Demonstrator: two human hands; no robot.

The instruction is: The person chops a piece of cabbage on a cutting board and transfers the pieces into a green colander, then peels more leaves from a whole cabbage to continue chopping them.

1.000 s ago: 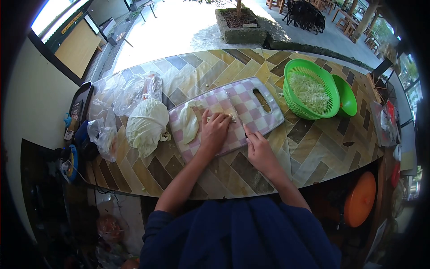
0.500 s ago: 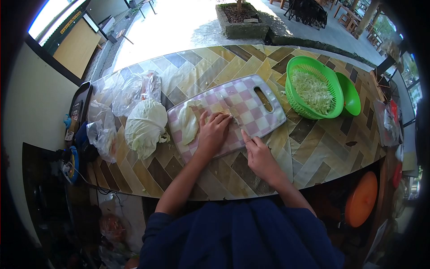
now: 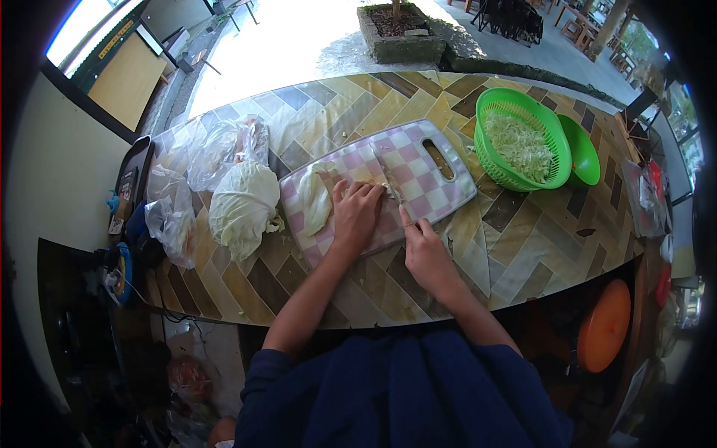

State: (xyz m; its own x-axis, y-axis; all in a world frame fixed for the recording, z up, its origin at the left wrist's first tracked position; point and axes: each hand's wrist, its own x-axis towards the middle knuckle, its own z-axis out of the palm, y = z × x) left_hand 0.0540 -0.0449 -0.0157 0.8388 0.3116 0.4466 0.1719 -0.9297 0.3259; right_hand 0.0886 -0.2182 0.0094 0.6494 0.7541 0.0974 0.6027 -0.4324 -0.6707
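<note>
A pink-and-white checked cutting board (image 3: pixel 414 142) lies at an angle on the table. My left hand (image 3: pixel 357 215) presses down on it, fingers bent together over a piece of cabbage that is mostly hidden beneath them. In my right hand (image 3: pixel 428 254) is a knife (image 3: pixel 390 179), its blade pointing away from me just right of the left fingertips. Small cut cabbage bits (image 3: pixel 388 191) lie along the blade. Left of my left hand, a loose cabbage leaf (image 3: pixel 315 200) rests on the board. A large cabbage head (image 3: pixel 245 211) sits on the table beside the board's left edge.
A green basket (image 3: pixel 489 160) of shredded cabbage (image 3: pixel 520 145) stands at the right, with a green bowl (image 3: pixel 586 153) partly behind it. Plastic bags (image 3: pixel 170 216) lie on the left. A black tray (image 3: pixel 134 168) borders the table (image 3: pixel 523 257). An orange round object (image 3: pixel 603 326) is below right.
The knife and my right hand have shifted slightly left and away from me, closer to the left fingertips. My left hand stays almost in place on the cabbage.
</note>
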